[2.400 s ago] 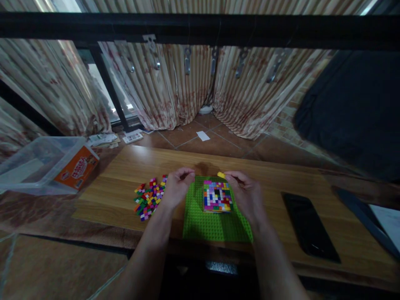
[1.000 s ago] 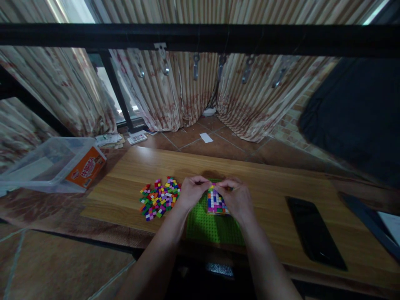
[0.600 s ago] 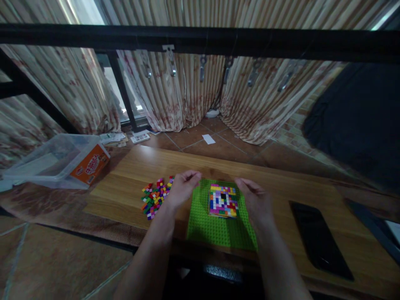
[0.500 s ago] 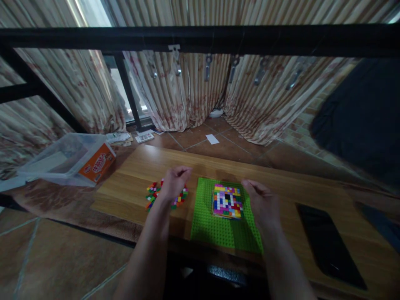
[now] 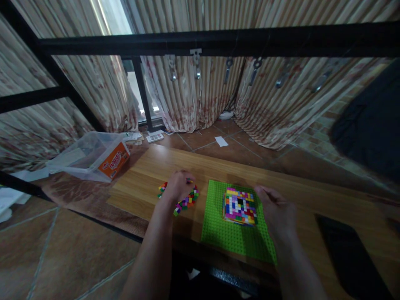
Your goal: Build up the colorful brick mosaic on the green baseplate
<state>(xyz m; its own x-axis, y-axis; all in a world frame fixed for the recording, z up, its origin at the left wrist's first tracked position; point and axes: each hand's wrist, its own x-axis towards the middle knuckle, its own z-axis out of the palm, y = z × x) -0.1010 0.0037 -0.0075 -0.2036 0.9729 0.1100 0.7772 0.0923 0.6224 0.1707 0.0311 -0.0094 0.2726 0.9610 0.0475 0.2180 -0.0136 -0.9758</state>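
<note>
My left hand (image 5: 178,186) reaches over a loose pile of small coloured toy bricks (image 5: 186,203). Its thumb and forefinger look a little apart, with bricks showing between them. A square block of stacked multicoloured bricks (image 5: 233,214), with a small dark gap in its top, stands on a green studded baseplate (image 5: 215,233). Just right of the block, above the plate's edge, is my right hand (image 5: 278,210). Its thumb and forefinger are pinched together; anything between them is too small to make out.
The plate and bricks lie on a wooden table (image 5: 140,179). A dark flat phone-like slab (image 5: 346,250) rests at the right. Beyond the left end stands a clear plastic bin (image 5: 87,162) with an orange label. A black metal bar (image 5: 218,43) with hanging clips crosses above.
My left hand has gone from a pinch above the brick pile to reaching down into it with its fingers parted. My right hand stays pinched beside the block. The whole view has shifted.
</note>
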